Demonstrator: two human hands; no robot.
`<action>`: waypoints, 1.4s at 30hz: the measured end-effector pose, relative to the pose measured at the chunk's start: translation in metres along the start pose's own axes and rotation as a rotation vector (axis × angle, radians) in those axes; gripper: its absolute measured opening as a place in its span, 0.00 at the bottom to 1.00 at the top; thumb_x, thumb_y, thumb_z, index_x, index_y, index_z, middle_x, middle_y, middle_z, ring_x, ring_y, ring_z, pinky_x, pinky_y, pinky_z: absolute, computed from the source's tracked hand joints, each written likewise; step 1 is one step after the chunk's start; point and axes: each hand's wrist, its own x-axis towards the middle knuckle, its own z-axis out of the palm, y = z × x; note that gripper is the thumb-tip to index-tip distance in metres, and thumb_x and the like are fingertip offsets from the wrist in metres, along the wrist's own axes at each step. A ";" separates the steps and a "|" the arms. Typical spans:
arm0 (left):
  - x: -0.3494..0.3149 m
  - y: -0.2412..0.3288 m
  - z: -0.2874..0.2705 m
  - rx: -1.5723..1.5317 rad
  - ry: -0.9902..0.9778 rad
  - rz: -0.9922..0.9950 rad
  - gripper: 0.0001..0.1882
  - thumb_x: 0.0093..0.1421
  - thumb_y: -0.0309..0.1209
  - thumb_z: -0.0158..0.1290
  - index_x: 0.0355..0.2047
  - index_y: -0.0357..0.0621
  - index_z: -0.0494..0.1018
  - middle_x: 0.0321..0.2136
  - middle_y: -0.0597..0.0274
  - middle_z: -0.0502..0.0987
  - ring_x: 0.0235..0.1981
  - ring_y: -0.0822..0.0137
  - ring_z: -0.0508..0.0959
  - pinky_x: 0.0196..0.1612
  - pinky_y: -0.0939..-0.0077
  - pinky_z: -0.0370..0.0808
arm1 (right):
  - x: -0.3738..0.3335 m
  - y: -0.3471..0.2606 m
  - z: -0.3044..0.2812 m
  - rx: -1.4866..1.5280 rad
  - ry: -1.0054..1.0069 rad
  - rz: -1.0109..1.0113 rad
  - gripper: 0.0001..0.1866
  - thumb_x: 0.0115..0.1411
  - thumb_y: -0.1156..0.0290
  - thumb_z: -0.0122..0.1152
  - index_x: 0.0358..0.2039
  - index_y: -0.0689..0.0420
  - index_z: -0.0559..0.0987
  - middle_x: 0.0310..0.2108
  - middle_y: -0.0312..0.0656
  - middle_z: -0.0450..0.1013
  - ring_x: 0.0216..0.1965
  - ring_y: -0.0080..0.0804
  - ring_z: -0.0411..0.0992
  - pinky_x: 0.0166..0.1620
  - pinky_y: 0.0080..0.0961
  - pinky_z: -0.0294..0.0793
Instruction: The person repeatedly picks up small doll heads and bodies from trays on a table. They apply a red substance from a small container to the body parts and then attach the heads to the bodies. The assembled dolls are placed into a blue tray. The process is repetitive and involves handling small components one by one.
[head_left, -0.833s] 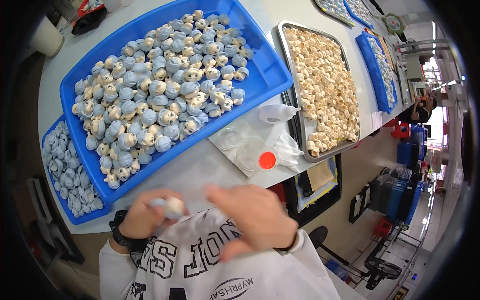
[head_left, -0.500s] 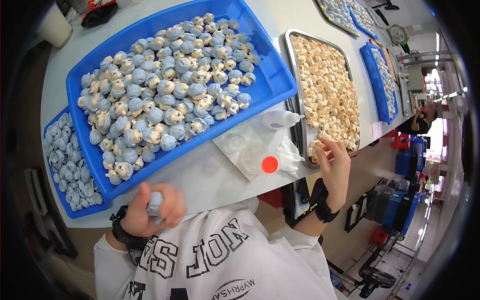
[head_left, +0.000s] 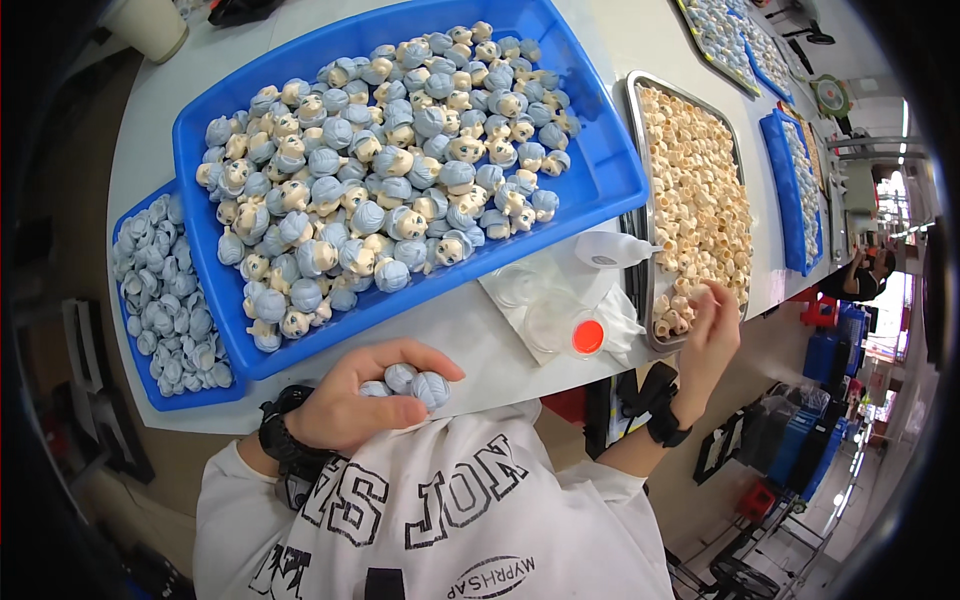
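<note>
My left hand (head_left: 370,395), in front of the large tub's near edge, is closed around three grey-blue doll hair pieces (head_left: 431,390), rounded and grooved. At the near end of a metal tray (head_left: 640,150), my right hand (head_left: 708,340) has its thumb and fingers pinched together among small hollow cream doll face pieces (head_left: 695,190). What its fingertips hold, if anything, is too small to make out. The large blue tub (head_left: 600,185) carries many doll heads (head_left: 410,222) with cream faces and grey-blue hair. Left of it, a smaller blue tray (head_left: 235,392) is full of loose grey-blue hair pieces (head_left: 170,300).
Between tub and metal tray lie a white squeeze bottle (head_left: 610,250), a clear round container (head_left: 545,325), a small dish with a red-orange disc (head_left: 587,337) and crumpled white tissue (head_left: 625,330). Another blue tray (head_left: 785,190) sits farther right. A person (head_left: 868,275) is in the background.
My left hand has moved right and turned, so the hair pieces in it now show. My right hand stays at the tray's near end, its fingers drawn closer together. The whole view has shifted.
</note>
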 end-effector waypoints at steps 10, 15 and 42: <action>0.005 -0.001 0.000 -0.049 -0.088 -0.072 0.19 0.58 0.30 0.48 0.49 0.37 0.62 0.34 0.59 0.73 0.22 0.80 0.65 0.26 0.88 0.63 | -0.062 -0.121 0.011 1.116 -0.738 -0.294 0.14 0.48 0.79 0.61 0.36 0.66 0.73 0.29 0.47 0.71 0.28 0.36 0.72 0.25 0.22 0.70; 0.002 0.001 0.000 -0.136 -0.052 -0.141 0.20 0.61 0.36 0.45 0.50 0.38 0.61 0.29 0.63 0.70 0.19 0.81 0.62 0.23 0.89 0.59 | -0.073 -0.148 0.030 0.828 -0.646 -0.427 0.18 0.40 0.87 0.62 0.36 0.62 0.74 0.32 0.45 0.69 0.29 0.33 0.72 0.29 0.21 0.72; 0.006 -0.003 -0.002 -0.119 0.025 -0.149 0.17 0.60 0.31 0.48 0.48 0.38 0.64 0.26 0.64 0.70 0.19 0.81 0.65 0.17 0.90 0.59 | -0.075 -0.135 0.006 0.753 -0.402 -0.548 0.20 0.31 0.86 0.58 0.31 0.63 0.78 0.29 0.45 0.71 0.29 0.36 0.72 0.31 0.25 0.72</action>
